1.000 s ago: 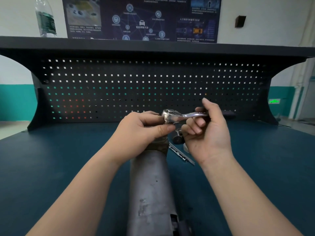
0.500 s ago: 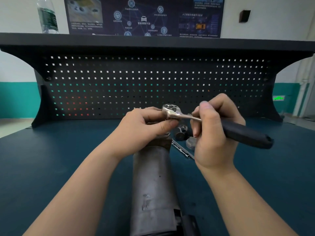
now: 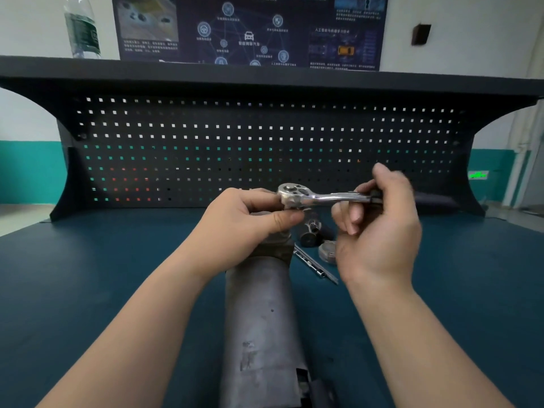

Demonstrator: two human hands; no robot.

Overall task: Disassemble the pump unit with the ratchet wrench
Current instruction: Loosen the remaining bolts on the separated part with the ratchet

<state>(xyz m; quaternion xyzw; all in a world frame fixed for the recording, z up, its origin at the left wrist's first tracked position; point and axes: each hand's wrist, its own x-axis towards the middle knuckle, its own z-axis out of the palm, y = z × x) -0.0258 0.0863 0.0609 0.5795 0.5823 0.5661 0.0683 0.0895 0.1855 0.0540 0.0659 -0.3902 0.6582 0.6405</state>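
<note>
The grey cylindrical pump unit (image 3: 260, 313) stands upright in the middle of the bench, its top end hidden under my left hand (image 3: 244, 228). The chrome ratchet wrench (image 3: 321, 197) lies level across that top end, head to the left. My left hand grips the top of the pump, thumb and fingers closing just under the ratchet head. My right hand (image 3: 379, 231) holds the wrench where the chrome shank meets the black handle, which points right and away and looks blurred.
Behind the pump on the blue bench top (image 3: 88, 290) lie a thin extension bar (image 3: 315, 265), a dark socket (image 3: 309, 231) and a small round metal part (image 3: 326, 251). A black pegboard (image 3: 206, 142) closes the back, with a bottle (image 3: 82, 28) on its shelf.
My right hand has swung the wrench handle from pointing near right back to pointing far right. The left hand has stayed on the pump top.
</note>
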